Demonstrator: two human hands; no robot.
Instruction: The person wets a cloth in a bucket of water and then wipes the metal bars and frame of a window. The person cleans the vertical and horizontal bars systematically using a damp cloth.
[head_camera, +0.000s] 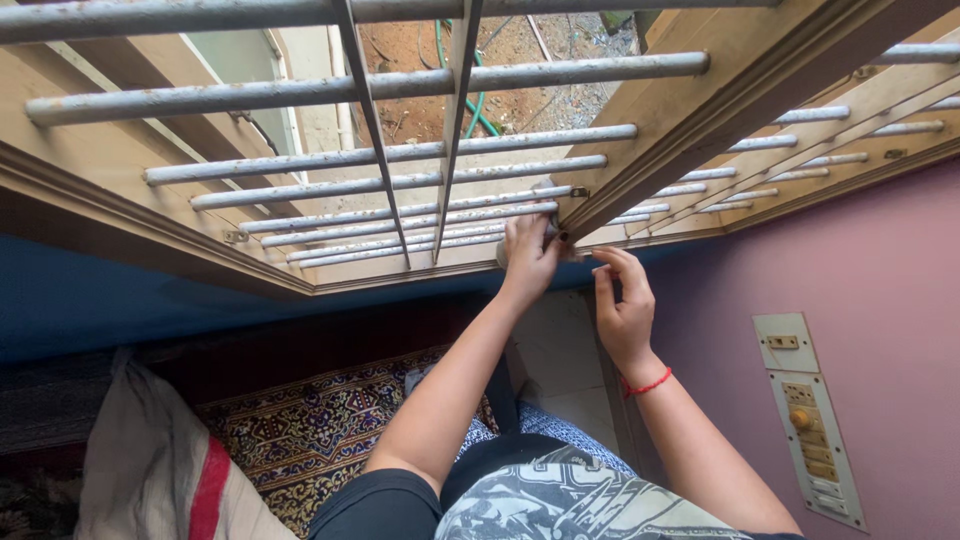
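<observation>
Our hands work at the bottom corner of a barred window.
Left fingers (522, 232) are curled shut on a small pale object (502, 254), hard to identify, against the lowest grille bar (400, 244); right fingers (606, 262) rest spread on the wooden frame (640, 165). Narrow bar gaps could pinch knuckles; open room lies only below, toward the carpet (300, 430).

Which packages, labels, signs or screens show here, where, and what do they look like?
No packages, signs or screens.
Switch panel: on the pink wall, lower right; tall cream plate with a round orange knob and small switches.
Small plate: just above it; cream, squarish.
Sack: lower left on the patterned rug; off-white cloth with a red stripe.
</observation>
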